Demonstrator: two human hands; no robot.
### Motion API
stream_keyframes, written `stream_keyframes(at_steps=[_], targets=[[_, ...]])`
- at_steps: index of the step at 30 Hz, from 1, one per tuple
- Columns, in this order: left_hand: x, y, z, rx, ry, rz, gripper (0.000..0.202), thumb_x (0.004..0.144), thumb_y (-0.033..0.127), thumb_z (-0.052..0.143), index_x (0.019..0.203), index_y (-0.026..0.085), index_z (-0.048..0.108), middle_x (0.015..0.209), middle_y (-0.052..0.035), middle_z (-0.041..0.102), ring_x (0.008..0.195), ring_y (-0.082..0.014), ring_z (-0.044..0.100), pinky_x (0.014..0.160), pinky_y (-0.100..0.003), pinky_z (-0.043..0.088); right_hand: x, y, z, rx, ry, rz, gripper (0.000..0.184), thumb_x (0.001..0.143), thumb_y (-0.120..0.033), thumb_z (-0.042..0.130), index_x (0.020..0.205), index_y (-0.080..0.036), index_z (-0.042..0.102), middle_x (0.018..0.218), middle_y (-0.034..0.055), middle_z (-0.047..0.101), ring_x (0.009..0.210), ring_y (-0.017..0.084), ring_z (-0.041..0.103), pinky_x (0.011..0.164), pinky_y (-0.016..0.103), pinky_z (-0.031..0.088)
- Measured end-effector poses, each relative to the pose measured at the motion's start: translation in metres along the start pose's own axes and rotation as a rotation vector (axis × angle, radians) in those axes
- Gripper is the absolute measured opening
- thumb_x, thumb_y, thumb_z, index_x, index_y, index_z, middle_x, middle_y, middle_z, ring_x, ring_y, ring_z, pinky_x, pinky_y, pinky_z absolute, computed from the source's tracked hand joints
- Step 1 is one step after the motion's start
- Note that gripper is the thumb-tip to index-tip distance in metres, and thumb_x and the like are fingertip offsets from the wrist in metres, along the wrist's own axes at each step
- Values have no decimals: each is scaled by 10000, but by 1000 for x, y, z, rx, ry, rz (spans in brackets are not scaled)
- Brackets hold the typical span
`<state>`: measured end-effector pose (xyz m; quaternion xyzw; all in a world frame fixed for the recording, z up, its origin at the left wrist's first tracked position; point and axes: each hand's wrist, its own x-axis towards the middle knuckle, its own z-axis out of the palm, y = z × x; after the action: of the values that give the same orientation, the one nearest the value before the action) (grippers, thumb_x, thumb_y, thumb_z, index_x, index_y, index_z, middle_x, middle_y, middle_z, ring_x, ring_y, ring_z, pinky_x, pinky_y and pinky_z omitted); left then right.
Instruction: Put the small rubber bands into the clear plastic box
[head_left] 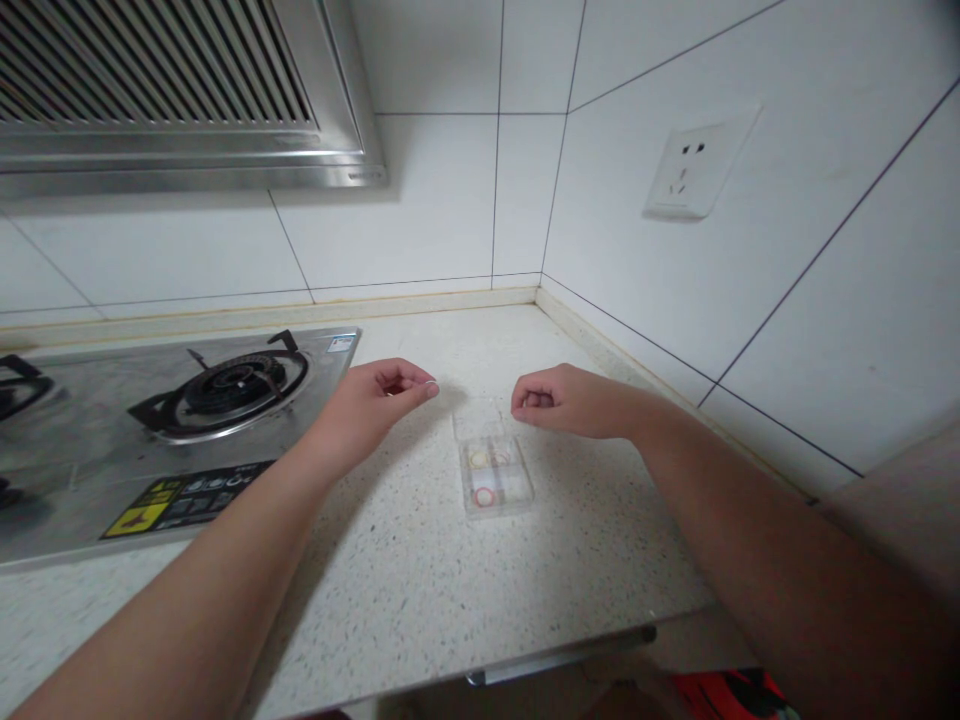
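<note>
A small clear plastic box with compartments lies on the speckled counter, its transparent lid folded back on the far side. In it are a red ring, a yellow ring and a faint pinkish ring. Left of the lid, my left hand is closed in a pinch; a tiny whitish bit shows at the fingertips, too small to name. My right hand hovers right of the lid with its fingers curled together. Whatever it may hold is hidden.
To the left, a gas hob with a black burner is set into the counter. A range hood hangs above it. White tiled walls meet behind, with a socket on the right wall.
</note>
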<state>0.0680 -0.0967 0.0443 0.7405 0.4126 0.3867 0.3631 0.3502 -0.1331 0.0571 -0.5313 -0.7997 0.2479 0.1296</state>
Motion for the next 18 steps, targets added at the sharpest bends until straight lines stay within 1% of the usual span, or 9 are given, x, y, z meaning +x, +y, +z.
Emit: stream_keyframes(at_steps=[3, 8, 14, 16, 18], targets=[[-4, 4, 9, -113, -27, 23, 285, 782, 431, 743, 856, 160, 691, 745, -12, 614, 689, -130, 515, 644, -256, 385, 0, -3, 1, 16, 4, -22, 351, 849, -456, 561, 959, -147, 689, 789, 22, 624, 671, 44, 470, 629, 184, 332], [-10, 8, 21, -197, -60, 7, 261, 770, 399, 770, 804, 155, 686, 723, -7, 617, 672, -119, 503, 631, -250, 371, -3, -13, 4, 51, 15, -70, 344, 867, -462, 559, 965, -155, 680, 754, 7, 602, 651, 35, 456, 603, 173, 329], [-14, 16, 34, -242, -89, 9, 221, 771, 365, 756, 755, 155, 687, 698, -7, 622, 656, -118, 507, 623, -249, 373, -2, -22, 13, 237, 32, -201, 422, 850, -538, 602, 998, -147, 655, 757, 7, 595, 660, 29, 473, 597, 155, 344], [-15, 17, 39, -243, -82, 17, 213, 775, 362, 756, 772, 158, 696, 668, 3, 595, 633, -114, 488, 596, -242, 356, 0, -24, 17, 300, 26, -234, 430, 830, -537, 634, 1009, -147, 646, 774, 7, 596, 672, 29, 484, 592, 148, 344], [-16, 17, 42, -246, -76, 18, 210, 775, 362, 760, 797, 161, 703, 653, 7, 580, 612, -111, 470, 572, -237, 343, 2, -25, 21, 341, 43, -251, 407, 821, -517, 653, 970, -139, 642, 749, 0, 577, 658, 25, 472, 581, 144, 334]])
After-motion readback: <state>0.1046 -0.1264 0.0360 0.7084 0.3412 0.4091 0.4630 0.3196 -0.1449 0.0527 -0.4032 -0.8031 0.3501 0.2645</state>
